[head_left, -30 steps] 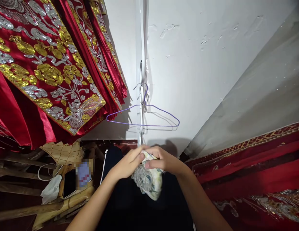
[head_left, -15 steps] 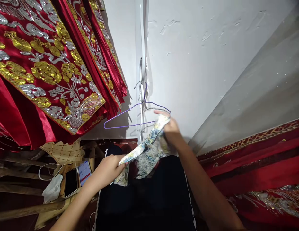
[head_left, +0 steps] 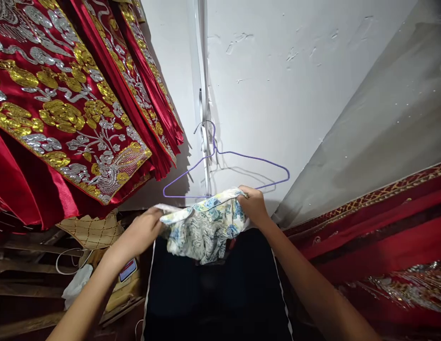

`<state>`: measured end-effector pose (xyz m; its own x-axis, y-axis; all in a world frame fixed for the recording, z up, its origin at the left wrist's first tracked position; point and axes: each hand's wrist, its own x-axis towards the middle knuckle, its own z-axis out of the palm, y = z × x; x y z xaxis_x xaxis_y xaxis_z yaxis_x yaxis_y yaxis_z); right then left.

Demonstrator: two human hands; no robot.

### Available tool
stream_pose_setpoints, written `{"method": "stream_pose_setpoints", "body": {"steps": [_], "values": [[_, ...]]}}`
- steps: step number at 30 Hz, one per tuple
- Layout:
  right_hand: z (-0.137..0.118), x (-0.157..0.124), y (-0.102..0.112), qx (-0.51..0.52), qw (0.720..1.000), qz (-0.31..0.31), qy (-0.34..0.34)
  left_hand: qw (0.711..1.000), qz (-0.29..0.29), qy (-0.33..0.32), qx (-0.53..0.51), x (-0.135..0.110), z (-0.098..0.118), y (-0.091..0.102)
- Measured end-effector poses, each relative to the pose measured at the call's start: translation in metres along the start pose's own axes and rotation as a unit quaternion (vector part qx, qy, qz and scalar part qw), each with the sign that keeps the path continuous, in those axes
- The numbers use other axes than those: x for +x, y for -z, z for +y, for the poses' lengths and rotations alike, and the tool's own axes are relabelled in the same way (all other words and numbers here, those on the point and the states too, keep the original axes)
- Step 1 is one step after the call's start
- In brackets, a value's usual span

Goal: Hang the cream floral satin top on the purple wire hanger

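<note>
A small floral-printed cloth [head_left: 204, 225] in white, blue and grey is stretched between my two hands. My left hand [head_left: 144, 230] grips its left edge and my right hand [head_left: 254, 206] grips its right corner, both closed on the fabric. Just above the cloth a purple wire hanger [head_left: 227, 166] hangs on a white pole [head_left: 202, 94] against the white wall. The cloth's top edge lies close under the hanger's bottom bar. A dark garment with a white side stripe [head_left: 213, 293] lies below my hands.
Red satin cloths with gold and silver embroidery [head_left: 64, 109] hang at the upper left. More red embroidered fabric [head_left: 376, 237] lies at the right. At the lower left, wooden slats hold a phone [head_left: 128, 270], a white cable and a crumpled tissue [head_left: 76, 284].
A second ago the cloth was bunched between both hands low down. It has since been pulled open and spread sideways, and the hanger has swung to the right.
</note>
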<state>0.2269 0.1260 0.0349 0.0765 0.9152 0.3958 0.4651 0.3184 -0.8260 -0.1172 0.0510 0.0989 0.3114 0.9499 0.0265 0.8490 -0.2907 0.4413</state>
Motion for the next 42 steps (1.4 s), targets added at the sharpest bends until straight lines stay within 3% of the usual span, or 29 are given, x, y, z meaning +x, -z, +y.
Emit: {"method": "stream_pose_setpoints", "body": {"steps": [3,5,6,10,11,17,21,25,27,32,36,39,42], "values": [[-0.005,-0.006,0.012,0.002,1.000,-0.004,0.020,0.995,0.090,-0.041,-0.012,0.023,-0.001,0.006],[-0.008,-0.008,0.015,0.003,1.000,-0.008,0.026,0.991,0.126,-0.035,-0.013,0.035,-0.004,0.005],[-0.009,-0.009,0.016,-0.004,0.999,-0.004,0.032,0.992,0.123,-0.020,-0.008,0.039,-0.007,0.002],[-0.006,-0.012,0.013,-0.031,0.998,0.020,0.051,0.999,-0.021,0.034,-0.001,0.052,-0.022,-0.009],[-0.005,-0.013,0.011,-0.032,0.998,0.022,0.048,0.999,-0.029,0.030,-0.001,0.054,-0.024,-0.010],[-0.009,-0.020,-0.008,-0.007,1.000,0.021,0.020,0.985,0.165,-0.041,-0.007,0.064,-0.005,0.004],[-0.017,-0.030,-0.023,-0.008,1.000,0.012,0.001,0.974,0.198,-0.010,-0.111,0.078,-0.015,0.008],[-0.017,-0.031,-0.025,-0.032,0.999,0.020,-0.006,0.972,0.205,0.051,-0.104,0.086,-0.036,0.001],[-0.015,-0.030,-0.024,-0.032,0.999,0.022,-0.005,0.974,0.211,0.030,-0.082,0.085,-0.034,-0.003],[-0.021,-0.029,-0.027,-0.007,1.000,-0.027,-0.001,0.966,0.227,-0.115,-0.056,0.081,-0.001,0.001],[-0.031,-0.027,-0.022,0.005,0.998,-0.060,-0.001,0.956,0.242,-0.145,-0.077,0.088,0.009,0.009],[-0.032,-0.024,-0.007,0.013,1.000,-0.006,-0.007,0.957,0.231,-0.165,-0.057,0.092,0.003,0.015],[-0.029,-0.018,0.017,0.074,0.987,0.142,-0.022,0.955,0.242,-0.170,-0.028,0.090,-0.001,0.021]]}}
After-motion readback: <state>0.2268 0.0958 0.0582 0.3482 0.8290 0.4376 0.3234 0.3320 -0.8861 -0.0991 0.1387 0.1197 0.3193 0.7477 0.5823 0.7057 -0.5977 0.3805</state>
